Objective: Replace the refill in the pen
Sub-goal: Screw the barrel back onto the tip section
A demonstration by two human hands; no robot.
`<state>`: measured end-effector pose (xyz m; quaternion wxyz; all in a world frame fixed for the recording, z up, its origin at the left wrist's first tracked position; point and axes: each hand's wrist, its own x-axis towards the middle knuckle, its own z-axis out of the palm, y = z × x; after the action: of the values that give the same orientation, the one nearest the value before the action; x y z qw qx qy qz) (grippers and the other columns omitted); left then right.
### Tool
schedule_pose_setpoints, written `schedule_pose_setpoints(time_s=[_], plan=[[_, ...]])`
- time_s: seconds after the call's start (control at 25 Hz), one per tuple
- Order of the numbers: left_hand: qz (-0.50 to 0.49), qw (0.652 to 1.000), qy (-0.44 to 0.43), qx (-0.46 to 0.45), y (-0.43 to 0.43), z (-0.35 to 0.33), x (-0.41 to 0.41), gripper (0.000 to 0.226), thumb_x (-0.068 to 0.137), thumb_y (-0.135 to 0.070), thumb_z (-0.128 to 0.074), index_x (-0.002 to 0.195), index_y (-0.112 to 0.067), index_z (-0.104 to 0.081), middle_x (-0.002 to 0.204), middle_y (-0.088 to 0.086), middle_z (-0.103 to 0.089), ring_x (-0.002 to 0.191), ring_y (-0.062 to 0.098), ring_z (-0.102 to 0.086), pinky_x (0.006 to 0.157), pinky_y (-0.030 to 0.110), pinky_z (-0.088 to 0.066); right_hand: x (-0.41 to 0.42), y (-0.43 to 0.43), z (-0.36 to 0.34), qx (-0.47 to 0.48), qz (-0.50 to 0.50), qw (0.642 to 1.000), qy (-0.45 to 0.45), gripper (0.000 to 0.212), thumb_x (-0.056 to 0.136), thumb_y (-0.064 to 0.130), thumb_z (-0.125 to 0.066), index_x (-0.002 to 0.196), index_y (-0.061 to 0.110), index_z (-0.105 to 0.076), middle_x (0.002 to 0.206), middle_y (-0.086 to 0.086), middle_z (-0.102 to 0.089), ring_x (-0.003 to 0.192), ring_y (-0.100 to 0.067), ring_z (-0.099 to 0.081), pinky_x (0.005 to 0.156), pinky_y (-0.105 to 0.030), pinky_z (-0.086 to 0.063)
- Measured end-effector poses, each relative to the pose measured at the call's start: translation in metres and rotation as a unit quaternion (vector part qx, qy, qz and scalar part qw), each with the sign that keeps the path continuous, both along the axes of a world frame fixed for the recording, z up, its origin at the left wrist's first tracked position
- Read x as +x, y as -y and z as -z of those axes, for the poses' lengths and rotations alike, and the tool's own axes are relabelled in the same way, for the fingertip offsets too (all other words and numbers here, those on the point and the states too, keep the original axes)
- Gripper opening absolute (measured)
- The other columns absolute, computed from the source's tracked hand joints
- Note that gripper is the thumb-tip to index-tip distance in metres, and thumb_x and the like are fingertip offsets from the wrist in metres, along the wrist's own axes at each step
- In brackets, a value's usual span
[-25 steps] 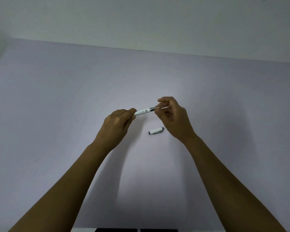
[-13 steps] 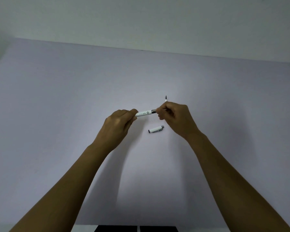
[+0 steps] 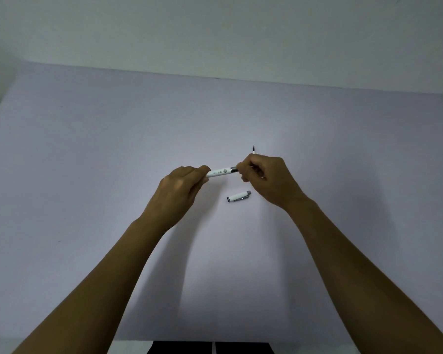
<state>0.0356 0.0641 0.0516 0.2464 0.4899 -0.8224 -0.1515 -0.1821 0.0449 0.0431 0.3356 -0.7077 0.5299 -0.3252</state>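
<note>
a pale lilac table [image 3: 87, 175] fills most of the view, with a grey-white wall [image 3: 215, 29] behind it. two bare forearms reach in from the bottom corners and meet near the middle of the table. the left hand [image 3: 179, 190] is curled around one end of a white pen barrel [image 3: 220, 172], which lies nearly level between the hands, raised off the table, with a small dark print on its side and a metal ring [image 3: 233, 169] at its right end. the right hand [image 3: 266, 177] is closed at that ring end, fingertips pinched together; a thin refill tip [image 3: 253, 149], dark at the point, sticks up above its knuckles. just how the fingers grip the refill is hidden by the hand. the white cap [image 3: 238, 196] with its grey end lies on the table just below the gap between the hands, touching neither.
</note>
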Motion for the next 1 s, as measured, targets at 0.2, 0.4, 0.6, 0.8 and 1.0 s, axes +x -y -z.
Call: schedule_pose_setpoints(time_s=[0.2, 0.4, 0.6, 0.8, 1.0], plan=[[-0.003, 1.0, 0.0, 0.0, -0.0009, 0.0005, -0.0009, 0.013, 0.088, -0.002, -0.06, 0.1, 0.0, -0.064, 0.065, 0.014, -0.056, 0.058, 0.026, -0.042, 0.052, 0.03, -0.036, -0.0024, 0.0009, -0.0004, -0.005, -0.015, 1.0, 0.006, 0.007, 0.087, 0.023, -0.061, 0.082, 0.018, -0.06, 0.073, 0.009, -0.066, 0.067, -0.004, -0.062, 0.063, -0.012, -0.048], [-0.002, 1.0, 0.005, 0.002, -0.0008, 0.0009, -0.0011, 0.013, 0.088, -0.003, -0.059, 0.1, 0.0, -0.064, 0.066, 0.015, -0.057, 0.058, 0.031, -0.048, 0.051, 0.034, -0.039, -0.0037, 0.0012, -0.001, -0.005, -0.03, 0.999, 0.016, 0.009, 0.086, 0.022, -0.063, 0.092, 0.018, -0.058, 0.081, 0.01, -0.063, 0.078, -0.005, -0.063, 0.074, -0.011, -0.05], [0.0, 1.0, 0.01, 0.0, -0.0004, 0.0003, -0.0022, 0.012, 0.088, -0.003, -0.059, 0.099, 0.0, -0.063, 0.064, 0.015, -0.055, 0.058, 0.027, -0.044, 0.051, 0.031, -0.036, -0.0035, 0.0019, 0.0005, 0.002, -0.017, 1.0, -0.015, 0.016, 0.091, 0.028, -0.054, 0.085, 0.015, -0.06, 0.076, -0.003, -0.068, 0.071, -0.018, -0.064, 0.067, -0.029, -0.051], [0.001, 1.0, 0.012, -0.004, -0.0012, -0.0002, -0.001, 0.012, 0.088, -0.003, -0.059, 0.099, 0.0, -0.063, 0.065, 0.015, -0.056, 0.058, 0.028, -0.044, 0.051, 0.031, -0.036, -0.0042, 0.0019, -0.0014, -0.034, -0.031, 0.998, -0.031, 0.017, 0.09, 0.027, -0.054, 0.082, 0.012, -0.059, 0.072, 0.0, -0.065, 0.069, -0.013, -0.06, 0.066, -0.026, -0.05], [-0.001, 1.0, 0.015, -0.008, -0.0016, -0.0021, 0.0, 0.012, 0.088, -0.002, -0.059, 0.098, 0.0, -0.064, 0.064, 0.014, -0.056, 0.057, 0.027, -0.044, 0.051, 0.029, -0.034, -0.003, 0.001, -0.0047, -0.031, -0.042, 0.999, -0.015, 0.01, 0.087, 0.023, -0.062, 0.092, 0.016, -0.059, 0.079, 0.014, -0.059, 0.08, 0.0, -0.059, 0.074, -0.008, -0.045]])
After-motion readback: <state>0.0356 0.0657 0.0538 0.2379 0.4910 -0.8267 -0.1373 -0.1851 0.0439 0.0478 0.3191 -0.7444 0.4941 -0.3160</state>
